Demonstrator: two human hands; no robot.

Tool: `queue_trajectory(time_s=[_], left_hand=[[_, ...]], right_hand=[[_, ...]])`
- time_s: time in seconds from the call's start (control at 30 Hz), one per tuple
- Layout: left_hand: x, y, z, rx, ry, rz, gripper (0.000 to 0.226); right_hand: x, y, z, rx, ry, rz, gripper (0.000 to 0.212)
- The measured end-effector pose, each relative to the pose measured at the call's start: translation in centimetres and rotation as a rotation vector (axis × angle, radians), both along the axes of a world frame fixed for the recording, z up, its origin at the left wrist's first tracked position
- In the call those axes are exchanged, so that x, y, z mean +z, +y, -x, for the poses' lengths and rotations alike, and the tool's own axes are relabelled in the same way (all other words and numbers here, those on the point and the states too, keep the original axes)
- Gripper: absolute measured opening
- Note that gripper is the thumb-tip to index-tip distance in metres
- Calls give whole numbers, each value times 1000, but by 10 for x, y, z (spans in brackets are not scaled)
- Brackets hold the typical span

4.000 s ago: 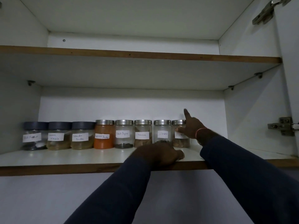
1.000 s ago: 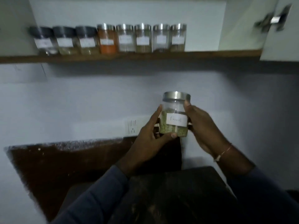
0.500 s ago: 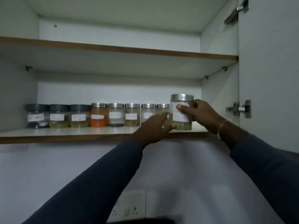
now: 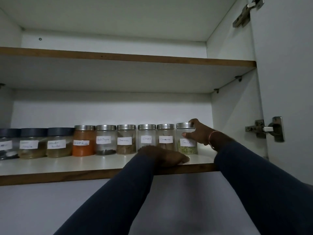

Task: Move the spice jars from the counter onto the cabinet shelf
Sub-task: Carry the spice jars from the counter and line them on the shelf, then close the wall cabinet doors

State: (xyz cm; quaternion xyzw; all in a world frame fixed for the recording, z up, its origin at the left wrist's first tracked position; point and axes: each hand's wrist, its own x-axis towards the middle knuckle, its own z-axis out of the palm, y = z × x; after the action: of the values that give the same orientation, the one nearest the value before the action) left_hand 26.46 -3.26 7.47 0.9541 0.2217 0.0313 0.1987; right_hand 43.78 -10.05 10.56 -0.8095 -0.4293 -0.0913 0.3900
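Fingers [image 4: 185,134] around "Fennel" jar [image 4: 186,139], shelved.

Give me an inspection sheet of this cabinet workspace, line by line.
Surface: lower shelf, white with a wood front edge; upper shelf shows nothing on its visible edge.
Job's things: nine jars in one row at the back; Fennel jar at the right end, upright, beside the Cinnamon jar; orange powder jar fourth from left.
Clutter: nothing seen.
Hands: right hand grips the Fennel jar near its lid; left hand rests palm down on the shelf's front edge.
Cables: nothing seen.
Surroundings: open cabinet door at right with a hinge; white wall below.
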Motion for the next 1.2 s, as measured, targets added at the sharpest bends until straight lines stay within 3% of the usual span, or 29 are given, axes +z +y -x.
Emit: queue_trajectory(time_s=[0.43,0.77,0.97,1.1,1.2], left_hand=[[-8,14,-15,-36,-53,99,55],[-10,25,-24,-47,-24,91,78],[-12,31,-30,-61,-1,-39,92],[-8,29,-23,-4,-58,-142,66],[-7,24,-14,35,-121,-201,51]], right_hand=[[16,34,-23,-183,-75,248,55],[15,41,-36,-173,-101,244,57],[5,45,-50,-100,-91,141,102],[2,44,-42,-227,-143,48,110],[0,36,-17,-347,-370,77,79]])
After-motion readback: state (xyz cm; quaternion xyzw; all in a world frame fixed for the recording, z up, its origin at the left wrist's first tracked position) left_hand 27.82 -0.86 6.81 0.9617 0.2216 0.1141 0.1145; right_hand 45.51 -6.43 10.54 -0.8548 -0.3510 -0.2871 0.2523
